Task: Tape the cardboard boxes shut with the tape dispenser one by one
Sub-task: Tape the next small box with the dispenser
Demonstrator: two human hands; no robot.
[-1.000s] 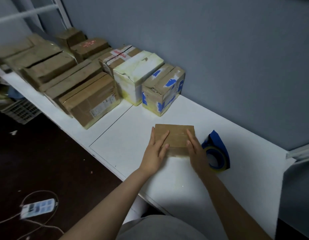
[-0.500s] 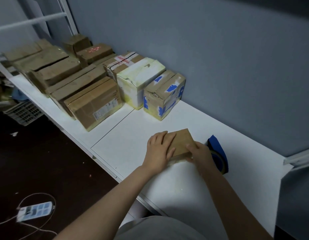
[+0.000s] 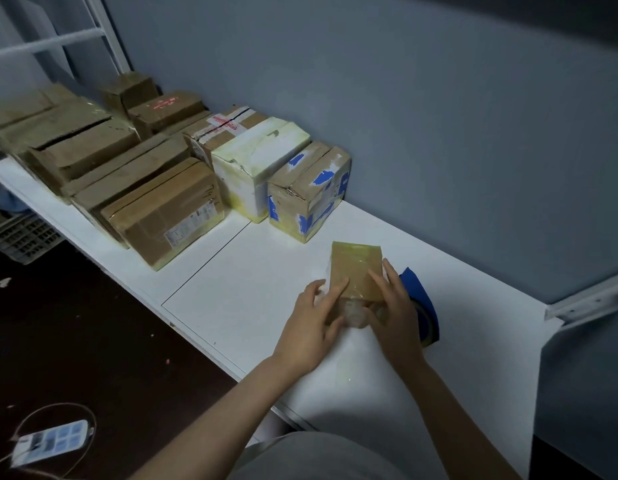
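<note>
Gripped the small cardboard box (image 3: 356,268) from both sides with left hand (image 3: 309,327) and right hand (image 3: 396,313), near the table's (image 3: 248,299) wall edge, half hiding the blue tape dispenser (image 3: 422,296) and the box's blurred near end.

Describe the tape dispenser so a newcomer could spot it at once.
Find the white table along the grey wall. On it, the right hand grips a small brown box; the tape dispenser lies just right of that hand. It is the table's only all-blue thing; the nearby box has mere blue patches.
</note>
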